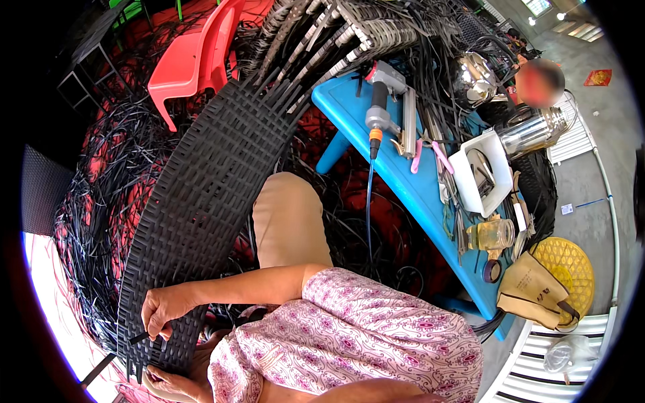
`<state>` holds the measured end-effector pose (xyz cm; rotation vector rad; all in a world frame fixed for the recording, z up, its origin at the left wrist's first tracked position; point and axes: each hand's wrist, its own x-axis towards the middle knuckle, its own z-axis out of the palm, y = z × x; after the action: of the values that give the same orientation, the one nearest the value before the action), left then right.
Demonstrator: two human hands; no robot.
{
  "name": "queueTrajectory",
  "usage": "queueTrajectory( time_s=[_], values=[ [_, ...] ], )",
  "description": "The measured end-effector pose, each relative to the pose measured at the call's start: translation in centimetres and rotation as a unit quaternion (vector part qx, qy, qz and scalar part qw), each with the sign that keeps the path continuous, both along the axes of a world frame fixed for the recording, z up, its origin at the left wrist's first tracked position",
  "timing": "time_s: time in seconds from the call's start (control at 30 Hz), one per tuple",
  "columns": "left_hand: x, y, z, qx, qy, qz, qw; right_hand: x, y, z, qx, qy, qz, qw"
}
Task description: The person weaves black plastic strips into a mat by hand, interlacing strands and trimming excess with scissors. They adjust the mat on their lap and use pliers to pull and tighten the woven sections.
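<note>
**Hands at work on the lower edge of a woven panel**

While the long black woven panel (208, 174) sweeps from the upper centre of the frame down to the lower left, both hands meet at its bottom edge. The right hand (163, 310), its forearm crossing from the floral sleeve (356, 329), is closed in a pinch on a loose black strip (140, 337) at the panel's edge. The left hand (171, 384), at the very bottom of the frame, lies partly curled against the panel's underside; whether it grips anything cannot be told.

The pinched strip looks short and slick, so it could slip from the fingers and spring out of the weave. Loose black strands (101, 201) heaped on the floor at the left could also snag the panel's free ends as it is shifted.

To the right, a blue plastic surface (403, 181) runs diagonally through the frame. On it lie a pneumatic stapler (379, 111) with its hose trailing off the edge, a white tray (480, 171), pink-handled tools (430, 154), a glass jar (492, 234) and a roll of tape (492, 271). A tan bag (534, 289) rests on a yellow basket (571, 265) at the lower right. A red plastic chair (198, 64) stands at the upper left, and another person is seated at the upper right on a concrete floor.
</note>
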<state>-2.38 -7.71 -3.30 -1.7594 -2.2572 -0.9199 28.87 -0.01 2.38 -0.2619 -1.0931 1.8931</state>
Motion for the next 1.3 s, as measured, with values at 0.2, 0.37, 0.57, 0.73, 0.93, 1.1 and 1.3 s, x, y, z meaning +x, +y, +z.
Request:
queueTrajectory(
  time_s=[0.2,0.37,0.57,0.73,0.93,1.1,1.3],
  values=[
    [-1.4,1.0,0.8,-0.011,0.029,0.016,0.999,-0.5,0.4,-0.4,0.002,0.007,0.009,1.0],
    [-2.0,2.3,2.9,-0.006,0.07,0.026,0.997,-0.3,0.5,-0.3,0.007,-0.009,0.015,1.0],
    [2.4,2.9,9.9,0.13,0.216,-0.058,0.966,-0.4,0.5,-0.4,0.014,-0.012,0.015,1.0],
    [7.4,1.9,9.7,0.126,0.199,-0.153,0.96,-0.5,0.4,-0.3,0.011,-0.005,0.012,1.0],
    [8.9,0.9,6.0,0.08,0.121,-0.181,0.973,-0.9,0.5,-0.8,0.016,-0.003,0.009,1.0],
    [9.7,0.3,5.3,0.056,0.083,-0.194,0.976,-0.7,0.4,-0.7,0.006,0.009,0.008,1.0],
    [9.8,0.1,4.2,0.051,0.06,-0.223,0.972,-0.9,0.7,-1.0,0.012,0.02,0.003,1.0]
  ],
)
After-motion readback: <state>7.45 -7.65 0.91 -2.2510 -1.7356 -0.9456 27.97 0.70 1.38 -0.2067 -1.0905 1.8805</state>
